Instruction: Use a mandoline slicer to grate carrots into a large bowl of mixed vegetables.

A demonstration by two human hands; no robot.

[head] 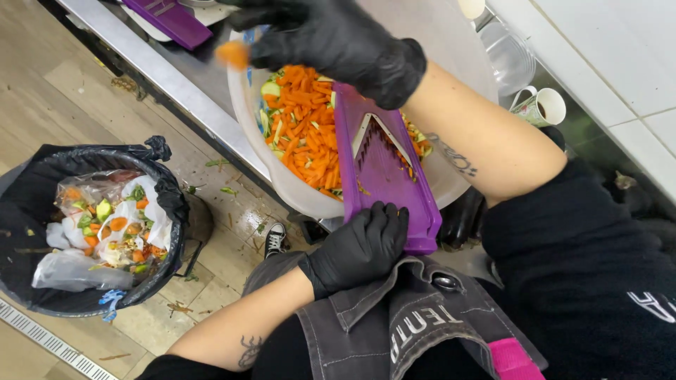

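**K:** Bin point(28, 281) sits on the floor far left, black liner, vegetable scraps inside. Steel bench edge point(176, 91) runs diagonally above it; bits of peel lie on the tiles below the edge.

**M:** Hands?

**K:** Both in black gloves. Left hand point(359, 246) is curled over the near end of the purple mandoline slicer point(384, 165), fingers wrapped on the lower edge, bracing it against the apron. Slicer tilts up into the white bowl point(243, 112), far end resting among the cuts. Right hand point(338, 39) is above the bowl's far rim, fingers closed in a pinch on an orange carrot piece point(232, 54), blurred.

**M:** Bowl contents?

**K:** Carrot sticks point(306, 127) mostly, some pale green slices at the left side. Bowl overhangs the bench edge towards the person.

**M:** Doing it well?

**K:** My read: keep the left grip firm so the slicer can't slide, keep the slicer's top end inside the rim, and run the carrot flat down the blade with fingertips high as the piece gets short.

**M:** Room?

**K:** Tight. Bowl fills the near bench edge. Second purple piece point(169, 20) at the bench's top left. Two paper cups point(539, 105) and a clear container point(507, 56) to the right by the tiled wall. Free travel is basically along the slicer only.
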